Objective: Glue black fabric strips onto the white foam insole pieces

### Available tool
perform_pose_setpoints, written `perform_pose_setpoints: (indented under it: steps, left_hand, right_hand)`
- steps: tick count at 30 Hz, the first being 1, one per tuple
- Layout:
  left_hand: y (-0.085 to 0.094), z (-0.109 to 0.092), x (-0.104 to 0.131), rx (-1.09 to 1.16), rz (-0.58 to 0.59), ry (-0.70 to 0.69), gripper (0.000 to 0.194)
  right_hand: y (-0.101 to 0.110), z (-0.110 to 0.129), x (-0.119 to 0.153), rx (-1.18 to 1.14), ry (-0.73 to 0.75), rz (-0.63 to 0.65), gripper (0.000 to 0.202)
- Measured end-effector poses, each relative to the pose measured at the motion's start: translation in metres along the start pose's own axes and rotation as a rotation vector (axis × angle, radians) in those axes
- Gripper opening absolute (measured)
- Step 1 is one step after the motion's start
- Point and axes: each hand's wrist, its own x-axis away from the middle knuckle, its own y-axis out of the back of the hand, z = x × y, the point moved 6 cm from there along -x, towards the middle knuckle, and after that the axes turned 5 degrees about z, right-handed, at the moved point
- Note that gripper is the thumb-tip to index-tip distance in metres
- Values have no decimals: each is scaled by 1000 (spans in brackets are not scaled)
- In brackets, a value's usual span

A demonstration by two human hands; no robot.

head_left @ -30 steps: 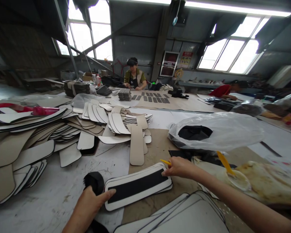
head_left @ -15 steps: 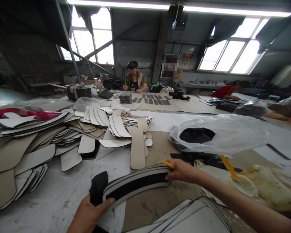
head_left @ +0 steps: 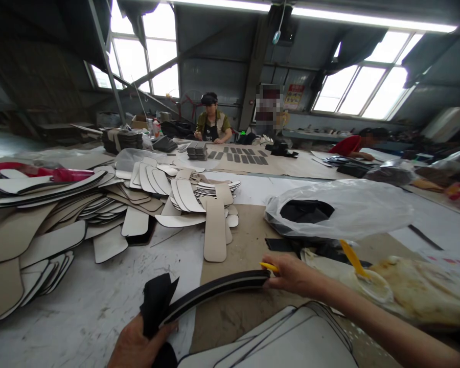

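Observation:
A long, curved grey panel with a black band (head_left: pixel 218 289) spans my two hands above the table, its narrow edge turned toward me. My left hand (head_left: pixel 138 342) is closed on its left end, together with a folded black fabric strip (head_left: pixel 156 296) that sticks up beside the thumb. At the right end, my right hand (head_left: pixel 289 273) pinches the panel and also keeps hold of a thin yellow tool (head_left: pixel 269 267), whose tip pokes out to the left. Below lie several overlapping white panels with dark edges (head_left: pixel 279 342).
Piles of white and beige panels (head_left: pixel 134 199) cover the left. On the right sit a clear plastic bag (head_left: pixel 368 209) with black material, a white tub (head_left: pixel 379 292) and a yellow spatula (head_left: pixel 353 259) in it. Two people work at the far table (head_left: pixel 237 171).
The curved panel has tilted: its broad black-banded face showed before, now mostly its edge. The black fabric at my left hand stands more spread. Both hands keep their holds.

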Motion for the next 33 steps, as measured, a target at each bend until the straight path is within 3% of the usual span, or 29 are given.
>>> perform_pose_setpoints:
  steps: [7,13,17,26,30,33]
  left_hand:
    - [-1,11,-2,-27,-35,-34,39]
    - [-6,24,-4,-78,67,-17,45]
    - [-5,27,-4,-117,49,-25,50]
    - [2,7,11,-47,-14,-2,40]
    - [9,-12,8,-20,20,84,36]
    - [13,-32,1,202,109,156,32]
  right_hand:
    - [2,4,2,3,-2,27,18]
    - [4,8,7,15,7,66,16]
    - [4,11,9,48,-13,101,18]
    - [-4,7,9,48,15,108,13]
    - [0,8,3,-74,66,89,6]
    - [13,5,-6,-203,18,82,14]
